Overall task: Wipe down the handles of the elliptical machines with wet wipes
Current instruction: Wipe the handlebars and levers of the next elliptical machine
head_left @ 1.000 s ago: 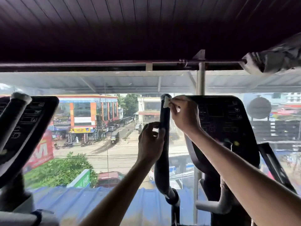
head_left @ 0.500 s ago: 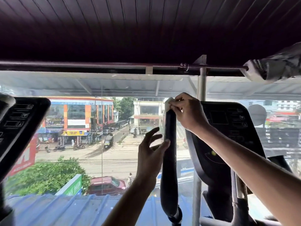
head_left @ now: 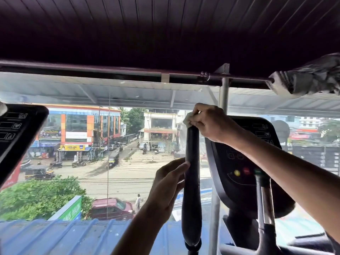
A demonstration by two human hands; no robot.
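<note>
Wet wipe on the tip of an elliptical handle, by the gym window.
My right hand pinches the white wipe over the upright black handle's top end. My left hand curls around its middle, thumb against the grip. The console stands just to the right.

We can read no word for certain. The green signboard at lower left carries white letters, too tilted and cut off to make out. The yellow shop sign across the street at centre left bears blurred dark lettering. The left console and right console show only small outlined icons, no legible numbers
</note>
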